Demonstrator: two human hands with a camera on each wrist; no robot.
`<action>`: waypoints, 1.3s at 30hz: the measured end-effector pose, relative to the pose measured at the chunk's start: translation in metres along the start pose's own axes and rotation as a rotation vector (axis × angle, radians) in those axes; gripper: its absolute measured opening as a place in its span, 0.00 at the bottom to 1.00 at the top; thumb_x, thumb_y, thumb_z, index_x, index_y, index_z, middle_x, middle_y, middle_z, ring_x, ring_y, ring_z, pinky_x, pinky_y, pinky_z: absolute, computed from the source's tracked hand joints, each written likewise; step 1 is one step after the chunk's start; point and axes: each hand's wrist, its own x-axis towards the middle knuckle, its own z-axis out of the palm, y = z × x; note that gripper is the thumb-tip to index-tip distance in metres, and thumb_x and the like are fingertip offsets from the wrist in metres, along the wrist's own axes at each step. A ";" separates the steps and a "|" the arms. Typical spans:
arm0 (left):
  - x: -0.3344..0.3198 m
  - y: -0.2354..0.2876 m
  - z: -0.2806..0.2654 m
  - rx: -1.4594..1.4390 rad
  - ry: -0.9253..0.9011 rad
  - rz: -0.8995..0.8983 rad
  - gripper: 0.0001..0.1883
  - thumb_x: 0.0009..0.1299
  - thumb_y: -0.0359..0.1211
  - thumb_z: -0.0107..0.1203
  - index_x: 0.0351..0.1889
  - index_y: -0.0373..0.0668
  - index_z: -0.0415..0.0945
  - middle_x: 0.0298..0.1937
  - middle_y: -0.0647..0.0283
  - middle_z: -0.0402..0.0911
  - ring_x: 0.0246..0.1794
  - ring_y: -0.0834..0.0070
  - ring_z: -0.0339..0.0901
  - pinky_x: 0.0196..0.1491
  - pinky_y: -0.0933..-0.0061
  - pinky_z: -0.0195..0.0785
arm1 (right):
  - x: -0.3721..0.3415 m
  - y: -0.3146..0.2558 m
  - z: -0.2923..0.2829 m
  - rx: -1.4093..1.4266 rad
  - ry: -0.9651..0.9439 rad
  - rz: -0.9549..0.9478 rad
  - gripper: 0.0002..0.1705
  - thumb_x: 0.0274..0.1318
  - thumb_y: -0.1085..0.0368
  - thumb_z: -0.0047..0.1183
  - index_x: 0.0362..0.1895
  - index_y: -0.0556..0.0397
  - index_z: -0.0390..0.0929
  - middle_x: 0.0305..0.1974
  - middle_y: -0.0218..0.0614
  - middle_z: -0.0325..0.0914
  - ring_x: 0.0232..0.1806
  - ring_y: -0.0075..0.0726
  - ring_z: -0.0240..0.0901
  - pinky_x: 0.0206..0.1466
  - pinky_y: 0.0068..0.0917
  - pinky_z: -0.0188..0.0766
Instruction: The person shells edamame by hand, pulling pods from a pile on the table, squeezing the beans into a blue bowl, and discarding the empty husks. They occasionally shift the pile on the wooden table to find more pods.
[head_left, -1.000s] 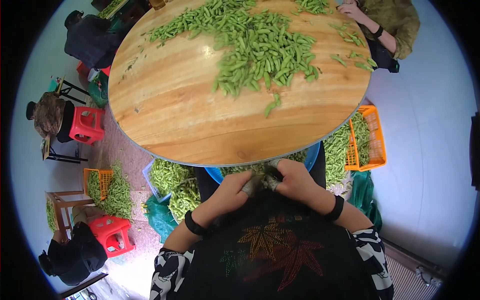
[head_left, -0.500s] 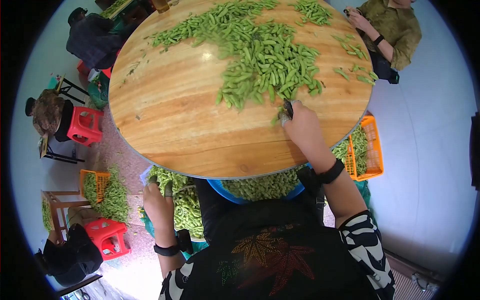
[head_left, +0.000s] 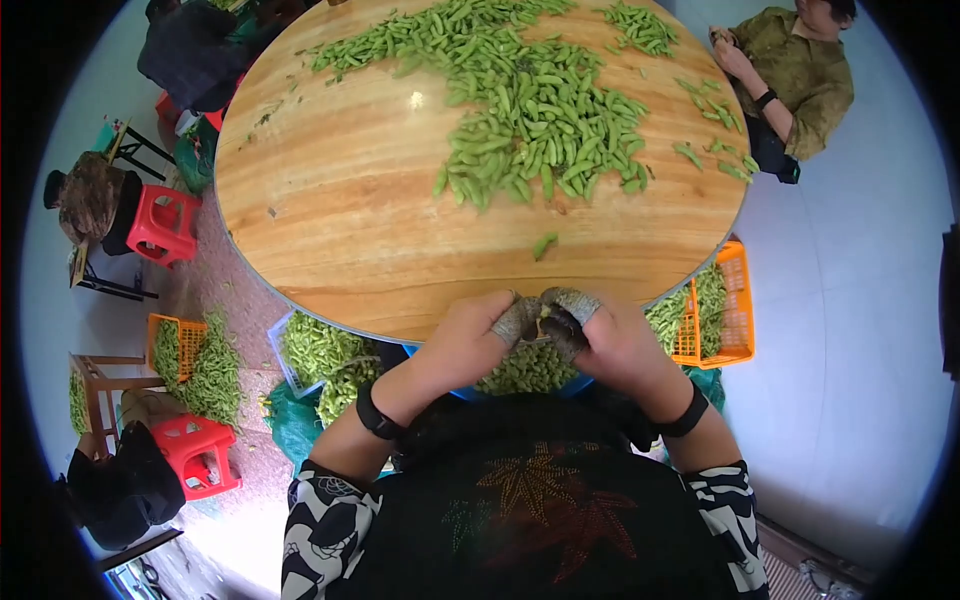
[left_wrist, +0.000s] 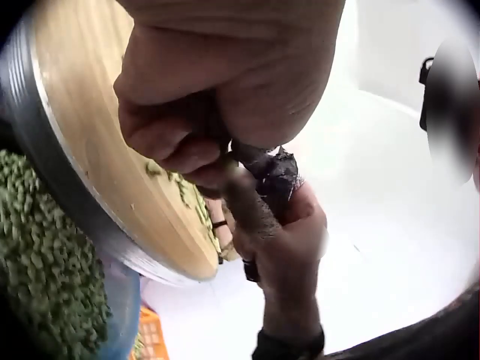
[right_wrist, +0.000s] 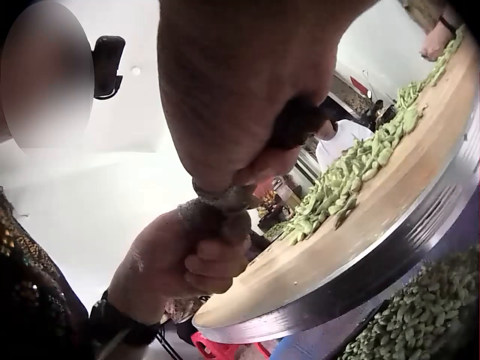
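Observation:
My left hand [head_left: 468, 328] and right hand [head_left: 618, 338] meet at the table's near edge, above a blue basin [head_left: 462, 394] of shelled green beans [head_left: 528, 370]. Grey coverings wrap the thumbs, and darker ones show on the right fingers. Both hands pinch a small green bean pod [head_left: 545, 312], mostly hidden by the fingertips. In the left wrist view, the right thumb [left_wrist: 251, 206] points up to the left hand's curled fingers. The right wrist view has the left hand [right_wrist: 180, 255] just under the right. One loose pod [head_left: 544, 246] lies on the wood ahead.
A big heap of bean pods [head_left: 545, 120] covers the round wooden table's [head_left: 340, 220] far middle. Orange crates [head_left: 738, 300] and a pale basket [head_left: 285, 350] of pods stand below. Another person [head_left: 800, 80] sits at the far right; others sit at left near red stools [head_left: 165, 222].
Half a second ago my right hand reached to the pods on the table, with my left down by the basket at left. Both have since come together over the basin.

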 end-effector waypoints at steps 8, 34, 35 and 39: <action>-0.016 0.010 0.002 -0.704 0.210 -0.299 0.07 0.73 0.34 0.52 0.39 0.41 0.76 0.25 0.75 0.73 0.22 0.89 0.64 0.25 0.85 0.56 | -0.009 -0.005 0.018 0.659 -0.102 0.395 0.25 0.55 0.66 0.51 0.59 0.55 0.69 0.33 0.43 0.78 0.35 0.45 0.77 0.40 0.32 0.71; -0.028 -0.012 0.010 -1.159 -0.142 -0.331 0.06 0.69 0.31 0.56 0.41 0.43 0.75 0.25 0.73 0.74 0.23 0.85 0.66 0.26 0.83 0.56 | -0.007 -0.015 0.014 1.568 -0.327 0.963 0.17 0.65 0.65 0.45 0.57 0.43 0.70 0.24 0.23 0.68 0.14 0.12 0.54 0.16 0.13 0.51; -0.026 -0.009 0.011 -0.902 -0.091 -0.351 0.06 0.69 0.31 0.56 0.42 0.43 0.75 0.26 0.72 0.75 0.23 0.84 0.67 0.26 0.81 0.58 | -0.009 -0.016 0.015 1.417 -0.339 0.845 0.18 0.65 0.65 0.45 0.59 0.45 0.69 0.24 0.24 0.69 0.14 0.13 0.55 0.15 0.13 0.52; -0.029 -0.017 0.023 -0.767 -0.002 -0.134 0.07 0.69 0.32 0.57 0.42 0.41 0.76 0.26 0.72 0.75 0.24 0.82 0.70 0.26 0.74 0.62 | -0.016 -0.019 0.011 1.268 -0.381 0.709 0.19 0.65 0.65 0.44 0.60 0.48 0.68 0.25 0.24 0.69 0.14 0.14 0.59 0.16 0.13 0.56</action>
